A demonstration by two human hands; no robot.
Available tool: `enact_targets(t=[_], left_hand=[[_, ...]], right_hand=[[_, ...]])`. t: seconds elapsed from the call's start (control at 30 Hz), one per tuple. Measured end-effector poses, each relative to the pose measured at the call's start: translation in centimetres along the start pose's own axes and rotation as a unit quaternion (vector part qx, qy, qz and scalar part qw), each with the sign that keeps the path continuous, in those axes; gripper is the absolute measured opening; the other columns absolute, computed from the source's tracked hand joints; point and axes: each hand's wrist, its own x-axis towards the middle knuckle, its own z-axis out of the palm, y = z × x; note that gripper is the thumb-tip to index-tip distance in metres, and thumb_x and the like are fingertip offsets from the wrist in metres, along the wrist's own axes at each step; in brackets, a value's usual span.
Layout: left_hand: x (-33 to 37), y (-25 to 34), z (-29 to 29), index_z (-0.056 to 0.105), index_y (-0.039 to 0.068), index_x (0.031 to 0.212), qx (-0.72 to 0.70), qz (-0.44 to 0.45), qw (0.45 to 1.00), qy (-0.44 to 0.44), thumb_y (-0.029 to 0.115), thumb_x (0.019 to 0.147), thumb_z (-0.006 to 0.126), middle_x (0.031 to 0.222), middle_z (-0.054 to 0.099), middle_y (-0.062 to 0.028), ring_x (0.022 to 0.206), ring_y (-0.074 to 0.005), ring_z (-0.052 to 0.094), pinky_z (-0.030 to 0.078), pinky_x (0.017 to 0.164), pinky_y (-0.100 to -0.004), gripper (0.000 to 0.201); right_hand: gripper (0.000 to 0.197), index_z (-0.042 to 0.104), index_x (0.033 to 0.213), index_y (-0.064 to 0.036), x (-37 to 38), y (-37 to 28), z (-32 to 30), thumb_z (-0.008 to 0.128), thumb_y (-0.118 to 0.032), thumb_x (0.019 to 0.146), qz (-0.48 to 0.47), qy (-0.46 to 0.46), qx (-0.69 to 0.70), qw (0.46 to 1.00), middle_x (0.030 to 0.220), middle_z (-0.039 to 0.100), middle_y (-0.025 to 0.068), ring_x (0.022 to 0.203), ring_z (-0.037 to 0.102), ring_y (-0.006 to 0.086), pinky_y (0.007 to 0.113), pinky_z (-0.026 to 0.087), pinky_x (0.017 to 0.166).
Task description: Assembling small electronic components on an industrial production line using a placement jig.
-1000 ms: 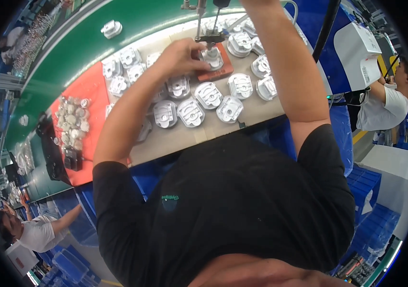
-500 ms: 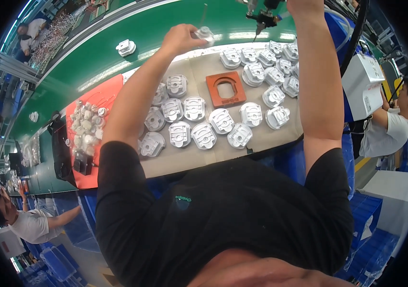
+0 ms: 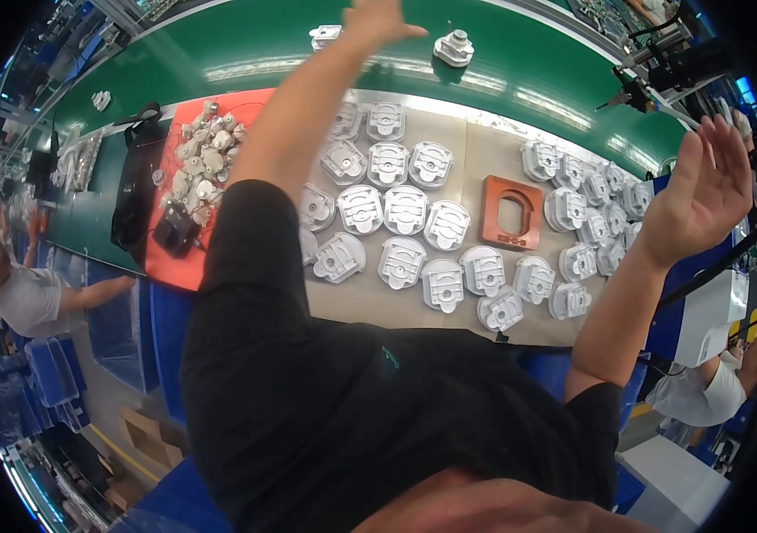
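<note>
Neither grip holds anything: the left hand, fingers spread flat, hovers over the green conveyor belt just beside a pale grey cast part that sits alone on the belt, while the right hand is raised open-palmed, clear of the work, at the far right. Part of the left hand is cut off by the top edge of the frame. A second lone casting lies on the belt to the other side of the left hand. Nearer the worker, on a beige surface, rows of matte metal housings with rounded lobes and recessed centres lie face up, some hidden under the left forearm. Among them rests an orange-brown rectangular frame with an oblong opening. A red mat at left carries a heap of smaller pale fittings, too small to make out, and a black tool.
</note>
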Motion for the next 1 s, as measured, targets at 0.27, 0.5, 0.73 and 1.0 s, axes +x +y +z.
enact_targets(t=[0.27, 0.5, 0.73, 1.0], left_hand=[[5.1, -17.9, 3.7, 0.067, 0.007, 0.127, 0.011, 0.159, 0.98, -0.115, 0.016, 0.068, 0.088, 0.127, 0.07, -0.0125, 0.118, -0.0307, 0.066, 0.052, 0.101, -0.039, 0.063], [-1.3, -10.0, -4.6, 0.071, 0.001, 0.116, 0.013, 0.145, 0.985, -0.092, 0.04, 0.076, 0.082, 0.113, 0.074, -0.0192, 0.104, -0.0336, 0.072, 0.056, 0.09, -0.0416, 0.057], [-12.7, 8.3, -7.8, 0.068, -0.003, 0.107, -0.284, 0.204, 0.899, -0.265, 0.051, 0.079, 0.084, 0.09, 0.07, -0.0094, 0.078, -0.0139, 0.066, 0.053, 0.067, -0.0287, 0.063], [-20.6, 18.0, -3.6, 0.067, -0.003, 0.098, -0.062, 0.297, 0.939, -0.163, 0.065, 0.08, 0.073, 0.079, 0.07, -0.0184, 0.072, -0.0257, 0.072, 0.056, 0.066, -0.0385, 0.07]], right_hand=[[0.045, 0.054, 0.13, 0.007, -3.7, -0.5, -0.8, 0.073, 0.009, 0.089, 0.076, -0.101, 0.058, 0.99, 0.126, 0.067, 0.0193, 0.108, 0.069, 0.0216, 0.033, 0.055, 0.096], [0.036, 0.061, 0.122, 0.0006, -4.4, -3.4, -2.9, 0.075, -0.004, 0.089, 0.123, -0.167, -0.087, 0.974, 0.102, 0.065, 0.0044, 0.087, 0.063, 0.0118, 0.026, 0.052, 0.08], [0.033, 0.063, 0.116, 0.0005, -8.8, -1.4, -4.5, 0.076, -0.003, 0.085, 0.195, -0.016, 0.339, 0.92, 0.104, 0.067, 0.0101, 0.083, 0.066, 0.0165, 0.029, 0.054, 0.079], [0.028, 0.066, 0.108, -0.0023, -12.3, -1.9, -6.9, 0.074, -0.02, 0.088, 0.328, -0.335, -0.091, 0.879, 0.103, 0.067, 0.0191, 0.088, 0.068, 0.034, 0.042, 0.055, 0.078]])
